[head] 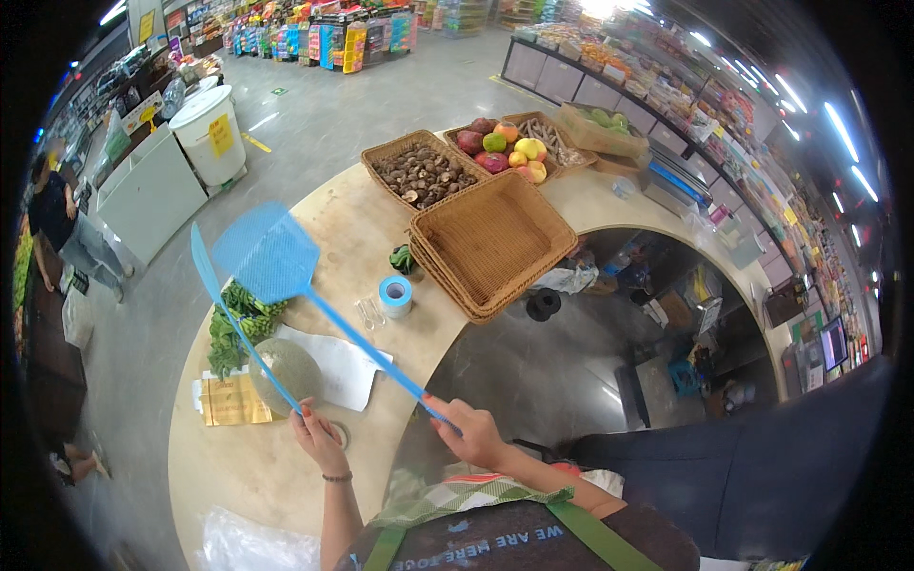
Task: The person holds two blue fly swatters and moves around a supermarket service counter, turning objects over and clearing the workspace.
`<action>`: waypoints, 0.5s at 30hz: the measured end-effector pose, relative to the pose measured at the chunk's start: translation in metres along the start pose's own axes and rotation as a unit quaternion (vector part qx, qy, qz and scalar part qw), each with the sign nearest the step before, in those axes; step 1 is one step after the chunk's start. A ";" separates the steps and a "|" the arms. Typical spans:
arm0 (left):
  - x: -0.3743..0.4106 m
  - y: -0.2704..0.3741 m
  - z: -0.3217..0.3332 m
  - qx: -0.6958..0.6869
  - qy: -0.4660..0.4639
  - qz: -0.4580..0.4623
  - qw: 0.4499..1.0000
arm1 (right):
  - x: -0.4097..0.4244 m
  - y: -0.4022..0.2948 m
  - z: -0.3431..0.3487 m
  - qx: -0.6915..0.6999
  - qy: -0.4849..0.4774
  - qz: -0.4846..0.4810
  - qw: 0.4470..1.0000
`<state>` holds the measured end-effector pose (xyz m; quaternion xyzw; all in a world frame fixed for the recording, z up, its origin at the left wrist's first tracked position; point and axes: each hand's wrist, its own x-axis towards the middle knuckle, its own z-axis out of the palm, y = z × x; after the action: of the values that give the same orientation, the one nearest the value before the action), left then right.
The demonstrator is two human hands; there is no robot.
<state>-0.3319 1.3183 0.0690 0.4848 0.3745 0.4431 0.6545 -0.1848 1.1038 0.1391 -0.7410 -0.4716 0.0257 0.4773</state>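
Two blue plastic fly swatters are held up over a curved wooden counter [335,214]. My left hand [318,437] grips the handle of one fly swatter [207,268], whose head is seen nearly edge-on. In my right hand [468,432] is the other fly swatter [268,253], with its mesh head facing me and tilted up to the left. Behind the left handle lies a netted melon [289,371]. Leafy greens [246,321] sit just beyond it, partly covered by the swatters. A yellow printed packet [232,401] and a white paper sheet [346,371] lie beside the melon.
A roll of blue-edged labels or tape [395,296] and a tied green bundle [402,259] stand near stacked empty wicker baskets [493,246]. Beyond are baskets of mushrooms [425,175] and fruit [503,146]. Clear plastic bags [250,542] lie at the near end. A person [68,221] stands at left.
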 end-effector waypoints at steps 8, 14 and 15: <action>0.037 -0.005 0.040 0.048 0.030 0.056 0.997 | 0.204 0.054 -0.127 -0.071 0.247 -0.218 0.941; 0.051 -0.016 0.119 0.030 0.157 0.092 0.983 | 0.446 0.136 -0.171 -0.027 0.312 -0.324 0.893; 0.049 -0.021 0.135 0.024 0.181 0.096 0.978 | 0.482 0.155 -0.164 -0.025 0.320 -0.322 0.891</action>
<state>-0.1876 1.3210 0.0795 0.4460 0.4495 0.5748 0.5183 0.2674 1.3251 0.3132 -0.5282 -0.5069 -0.3795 0.5657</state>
